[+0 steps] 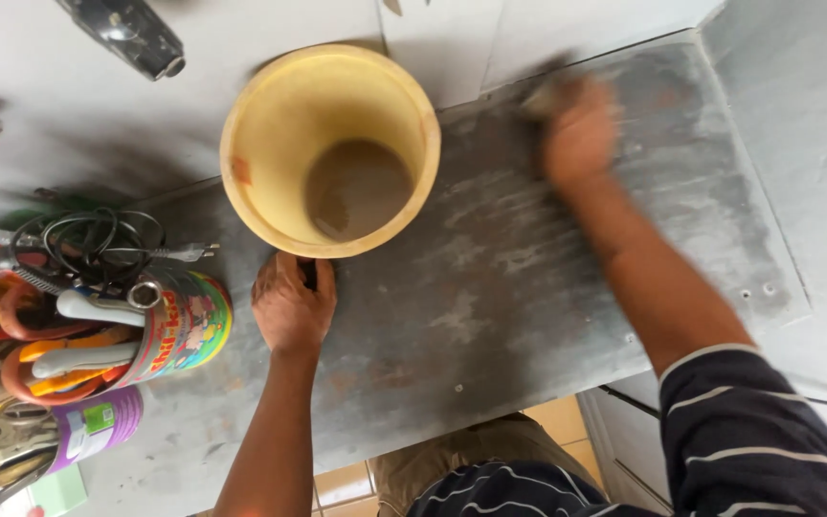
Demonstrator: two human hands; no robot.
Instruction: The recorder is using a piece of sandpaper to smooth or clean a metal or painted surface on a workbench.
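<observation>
**Two hands at work on a worn grey tabletop**

I steady a tall yellow bucket (330, 148) with my left hand (293, 304), which rests against its base at the bucket's 6 o'clock; the fingers curl inward there, though I cannot tell whether that grip closes on anything. The bucket stands upright on the tabletop (490, 316), open mouth facing up, with murky brown liquid lying in its bottom. My right hand (581, 134) sits well apart from it, at the bucket's 3 o'clock, pressed down on the scuffed grey sheet. It is blurred, and its fingers appear bunched over a small dark thing (543, 96) at their tips; what that thing is cannot be made out. A striped dark sleeve (758, 431) covers my right upper arm. At the bucket's 8 o'clock, printed tins (184, 325) lie on their sides, packed with orange- and white-handled tools (69, 359), and a coiled black cable (88, 244) rests on top of them. A dark cylindrical object (126, 33) lies at 11 o'clock.
</observation>
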